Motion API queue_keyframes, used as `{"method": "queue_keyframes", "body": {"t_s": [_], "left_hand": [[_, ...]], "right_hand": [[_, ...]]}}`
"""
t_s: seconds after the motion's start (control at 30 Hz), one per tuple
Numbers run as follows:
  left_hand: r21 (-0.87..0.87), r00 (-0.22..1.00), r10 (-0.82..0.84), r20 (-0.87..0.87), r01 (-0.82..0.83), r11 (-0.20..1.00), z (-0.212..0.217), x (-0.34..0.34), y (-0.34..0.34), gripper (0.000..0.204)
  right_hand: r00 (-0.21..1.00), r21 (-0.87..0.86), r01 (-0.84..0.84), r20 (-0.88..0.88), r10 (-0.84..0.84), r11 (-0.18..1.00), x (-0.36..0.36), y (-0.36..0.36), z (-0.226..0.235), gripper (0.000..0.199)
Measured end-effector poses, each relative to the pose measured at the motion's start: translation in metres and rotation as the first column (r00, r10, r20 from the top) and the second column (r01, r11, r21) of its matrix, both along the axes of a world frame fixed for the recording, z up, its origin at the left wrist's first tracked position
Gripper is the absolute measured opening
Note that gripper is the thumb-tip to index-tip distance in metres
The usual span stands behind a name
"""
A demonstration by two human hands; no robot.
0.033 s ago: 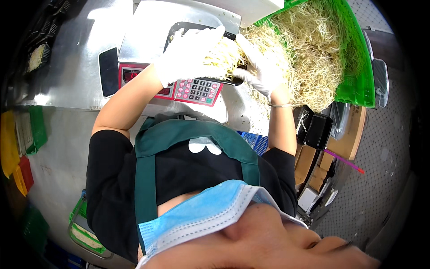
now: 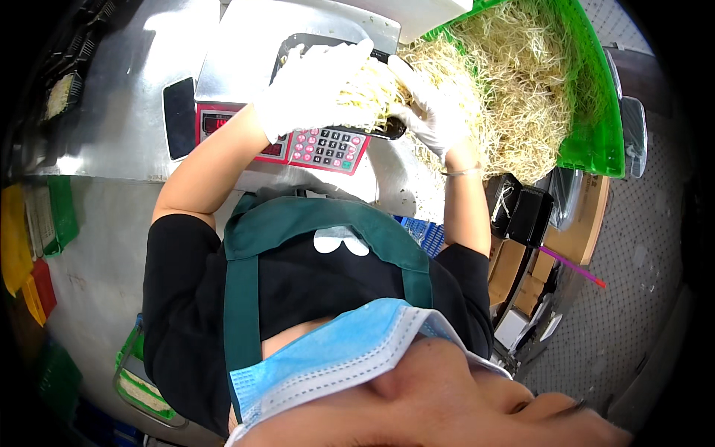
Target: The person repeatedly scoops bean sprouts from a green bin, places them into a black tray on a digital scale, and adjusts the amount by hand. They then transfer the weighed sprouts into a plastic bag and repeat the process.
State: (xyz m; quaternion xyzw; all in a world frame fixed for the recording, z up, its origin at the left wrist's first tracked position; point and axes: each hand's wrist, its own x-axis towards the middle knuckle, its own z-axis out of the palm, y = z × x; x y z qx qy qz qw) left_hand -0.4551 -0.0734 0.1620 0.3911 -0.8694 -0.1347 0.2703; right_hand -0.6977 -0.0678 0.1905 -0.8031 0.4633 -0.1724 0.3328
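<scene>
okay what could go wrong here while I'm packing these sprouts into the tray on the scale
1. The black tray overhangs the scale toward the keypad, so pressing down might tip it.
2. Loose bean sprouts held between your left hand and right hand could drop onto the keys.
3. The green crate is heaped, so strands may spill over its rim.

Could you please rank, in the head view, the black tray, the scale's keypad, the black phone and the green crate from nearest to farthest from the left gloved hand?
1. black tray: under the left hand, on the scale platform.
2. keypad: just below the hand.
3. black phone: farther left, on the steel table.
4. green crate: far right, holding sprouts.
</scene>
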Motion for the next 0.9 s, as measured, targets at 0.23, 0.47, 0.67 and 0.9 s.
{"method": "queue_keyframes", "body": {"t_s": [0.23, 0.47, 0.67, 0.9], "left_hand": [[-0.067, 0.999, 0.027, 0.031, -0.025, 0.997, -0.001, 0.001, 0.002, 0.084], [-0.110, 0.999, 0.008, 0.041, -0.004, 0.994, 0.001, 0.002, 0.000, 0.085], [0.092, 0.950, 0.144, 0.279, -0.176, 0.980, 0.032, -0.009, 0.010, 0.089], [-0.261, 0.962, 0.187, 0.200, -0.132, 0.956, 0.020, 0.001, 0.001, 0.085]], "right_hand": [[0.880, 0.244, 0.121, 0.422, -0.217, 0.962, 0.016, 0.011, 0.005, 0.038], [0.664, 0.209, 0.400, 0.605, -0.439, 0.893, -0.019, 0.021, 0.007, 0.020], [0.238, 0.007, 0.875, 0.866, -0.440, 0.485, -0.186, 0.096, 0.004, 0.028], [-0.148, -0.617, 0.692, -0.628, -0.764, 0.374, -0.225, 0.140, -0.040, 0.057]]}}
